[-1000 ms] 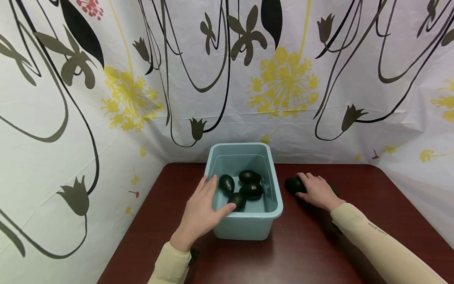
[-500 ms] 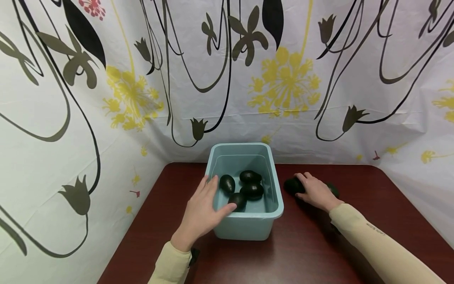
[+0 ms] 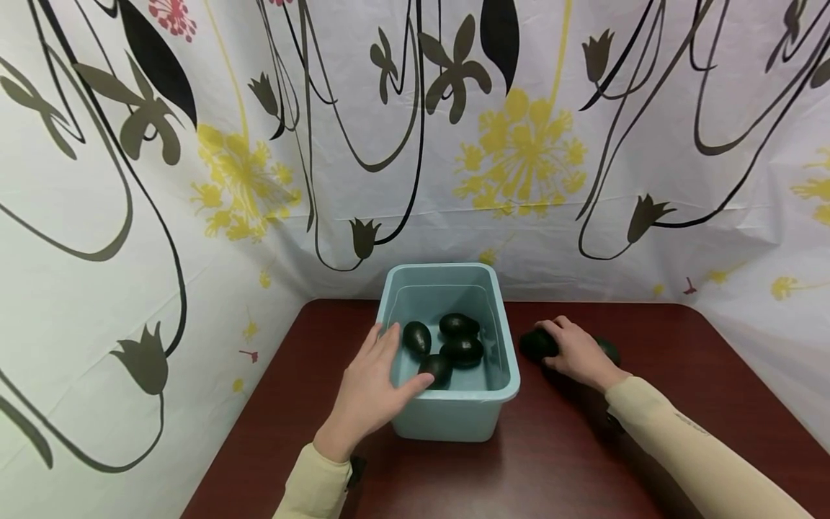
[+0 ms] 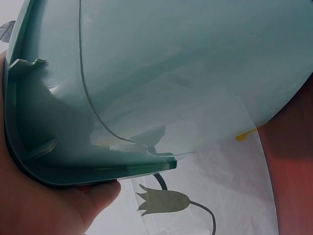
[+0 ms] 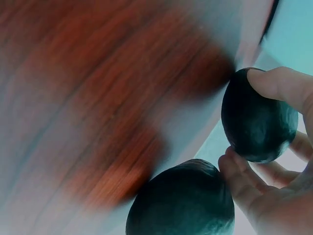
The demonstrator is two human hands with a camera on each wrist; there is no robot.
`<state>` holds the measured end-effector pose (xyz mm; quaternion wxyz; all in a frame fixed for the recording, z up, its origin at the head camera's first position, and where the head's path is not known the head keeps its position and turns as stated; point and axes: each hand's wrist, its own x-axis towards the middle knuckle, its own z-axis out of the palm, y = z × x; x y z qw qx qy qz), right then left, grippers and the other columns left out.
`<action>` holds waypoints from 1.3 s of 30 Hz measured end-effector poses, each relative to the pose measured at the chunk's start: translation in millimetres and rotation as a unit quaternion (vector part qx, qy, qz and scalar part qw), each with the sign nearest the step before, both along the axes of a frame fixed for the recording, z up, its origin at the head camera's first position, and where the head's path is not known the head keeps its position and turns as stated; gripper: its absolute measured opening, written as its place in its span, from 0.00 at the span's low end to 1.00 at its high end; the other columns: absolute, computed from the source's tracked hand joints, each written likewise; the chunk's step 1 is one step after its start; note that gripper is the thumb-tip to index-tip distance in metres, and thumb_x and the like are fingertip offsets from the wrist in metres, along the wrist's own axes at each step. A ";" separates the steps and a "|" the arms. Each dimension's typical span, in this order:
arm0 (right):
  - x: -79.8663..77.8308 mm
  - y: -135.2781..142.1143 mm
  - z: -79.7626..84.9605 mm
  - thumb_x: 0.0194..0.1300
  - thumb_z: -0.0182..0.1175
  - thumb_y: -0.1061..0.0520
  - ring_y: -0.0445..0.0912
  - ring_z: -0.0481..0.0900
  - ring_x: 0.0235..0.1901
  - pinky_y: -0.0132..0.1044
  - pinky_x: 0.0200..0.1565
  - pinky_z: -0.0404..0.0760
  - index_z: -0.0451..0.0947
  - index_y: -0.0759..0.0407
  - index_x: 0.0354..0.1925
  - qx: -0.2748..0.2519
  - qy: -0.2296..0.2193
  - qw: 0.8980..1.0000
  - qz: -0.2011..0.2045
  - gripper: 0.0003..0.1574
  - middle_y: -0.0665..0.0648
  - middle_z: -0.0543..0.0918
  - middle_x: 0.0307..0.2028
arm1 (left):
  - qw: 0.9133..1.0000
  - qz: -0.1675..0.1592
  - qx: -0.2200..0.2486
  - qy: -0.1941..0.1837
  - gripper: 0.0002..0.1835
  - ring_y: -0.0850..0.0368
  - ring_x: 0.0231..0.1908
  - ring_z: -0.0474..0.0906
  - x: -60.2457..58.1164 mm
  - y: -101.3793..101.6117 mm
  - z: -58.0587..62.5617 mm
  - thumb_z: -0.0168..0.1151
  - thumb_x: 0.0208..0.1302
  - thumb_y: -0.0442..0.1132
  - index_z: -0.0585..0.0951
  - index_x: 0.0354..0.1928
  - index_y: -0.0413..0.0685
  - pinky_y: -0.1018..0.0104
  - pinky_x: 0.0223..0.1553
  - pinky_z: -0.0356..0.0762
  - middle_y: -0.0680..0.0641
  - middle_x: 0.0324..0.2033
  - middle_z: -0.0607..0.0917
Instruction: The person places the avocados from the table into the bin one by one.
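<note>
A light blue plastic bin (image 3: 447, 422) stands on the table with several dark green avocados (image 3: 462, 351) lying inside. My left hand (image 3: 369, 393) rests on the bin's near left corner, fingers straight along the left rim and thumb over the front rim. In the left wrist view that hand touches the rim of the bin (image 4: 166, 73). Right of the bin, my right hand (image 3: 580, 353) holds an avocado (image 5: 259, 115) between thumb and fingers, low over the table or on it. A second avocado (image 5: 183, 203) lies close against its fingers; in the head view the hand partly hides this avocado (image 3: 608, 350).
The dark red-brown wooden table (image 3: 551, 461) reaches back to a white curtain (image 3: 415, 180) printed with flowers and stems. The curtain also runs along the left side.
My right hand has shifted slightly with its fingers drawn in around the avocado, and more of the second avocado shows beside it. My left hand stays on the bin.
</note>
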<state>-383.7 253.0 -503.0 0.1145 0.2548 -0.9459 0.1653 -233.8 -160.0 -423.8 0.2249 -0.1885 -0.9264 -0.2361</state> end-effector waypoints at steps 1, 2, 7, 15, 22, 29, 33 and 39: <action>0.4 0.0 0.0 0.54 0.76 0.58 0.58 0.78 0.48 0.55 0.44 0.79 0.70 0.59 0.68 -0.002 -0.002 1.000 -0.003 0.45 0.64 0.74 0.54 | 1.000 -0.001 0.000 0.001 0.53 0.45 0.75 0.53 0.3 0.0 0.4 0.53 0.62 0.77 0.63 0.76 0.44 0.39 0.59 0.71 0.45 0.73 0.66; 1.1 0.0 0.2 0.54 0.76 0.58 0.58 0.77 0.48 0.55 0.45 0.79 0.71 0.59 0.67 -0.005 -0.003 1.000 -0.005 0.44 0.64 0.74 0.54 | 1.000 -0.001 0.000 0.002 0.53 0.45 0.75 0.53 0.4 0.0 0.7 0.53 0.62 0.77 0.63 0.76 0.44 0.39 0.59 0.71 0.45 0.73 0.66; 4.3 -0.8 4.6 0.54 0.76 0.57 0.58 0.76 0.48 0.56 0.45 0.78 0.72 0.56 0.67 -0.031 -0.021 0.999 -0.019 0.43 0.63 0.73 0.53 | 1.000 0.000 0.000 0.001 0.53 0.46 0.75 0.54 0.3 -0.6 1.8 0.53 0.61 0.77 0.64 0.76 0.44 0.38 0.59 0.71 0.43 0.73 0.67; 9.3 -3.4 13.2 0.55 0.77 0.55 0.57 0.78 0.44 0.56 0.43 0.79 0.72 0.53 0.67 -0.064 -0.040 0.997 -0.032 0.43 0.61 0.73 0.52 | 1.000 0.003 -0.003 -0.008 0.53 0.47 0.76 0.52 -0.3 -0.6 1.4 0.52 0.62 0.77 0.63 0.76 0.45 0.38 0.59 0.71 0.45 0.73 0.66; 13.8 -5.1 17.6 0.55 0.77 0.54 0.57 0.78 0.47 0.56 0.45 0.78 0.71 0.53 0.68 -0.075 -0.033 0.996 -0.028 0.44 0.59 0.73 0.55 | 1.000 0.000 0.001 -0.007 0.53 0.47 0.76 0.53 -0.6 -0.2 1.0 0.53 0.62 0.77 0.63 0.76 0.45 0.38 0.59 0.71 0.44 0.73 0.67; 18.2 -7.6 22.0 0.55 0.77 0.52 0.55 0.78 0.46 0.55 0.44 0.78 0.72 0.51 0.67 -0.082 -0.019 0.996 -0.028 0.43 0.57 0.74 0.54 | 1.000 0.000 -0.002 -0.005 0.53 0.46 0.75 0.53 -0.9 -0.2 1.5 0.52 0.62 0.77 0.63 0.76 0.45 0.39 0.60 0.71 0.45 0.73 0.66; 21.2 -8.1 22.7 0.55 0.77 0.51 0.55 0.78 0.45 0.54 0.43 0.78 0.72 0.51 0.67 -0.086 -0.014 0.996 -0.031 0.44 0.57 0.75 0.54 | 1.000 0.000 -0.001 -0.006 0.53 0.46 0.75 0.53 -0.9 -0.1 1.3 0.52 0.62 0.77 0.63 0.76 0.45 0.39 0.60 0.71 0.44 0.73 0.66; 25.0 -9.2 25.3 0.56 0.77 0.50 0.54 0.78 0.45 0.54 0.43 0.78 0.70 0.49 0.68 -0.096 -0.005 0.995 -0.031 0.45 0.56 0.75 0.54 | 1.000 0.000 -0.001 -0.006 0.53 0.46 0.75 0.53 -0.8 0.2 1.1 0.52 0.62 0.77 0.64 0.76 0.44 0.38 0.60 0.71 0.44 0.73 0.67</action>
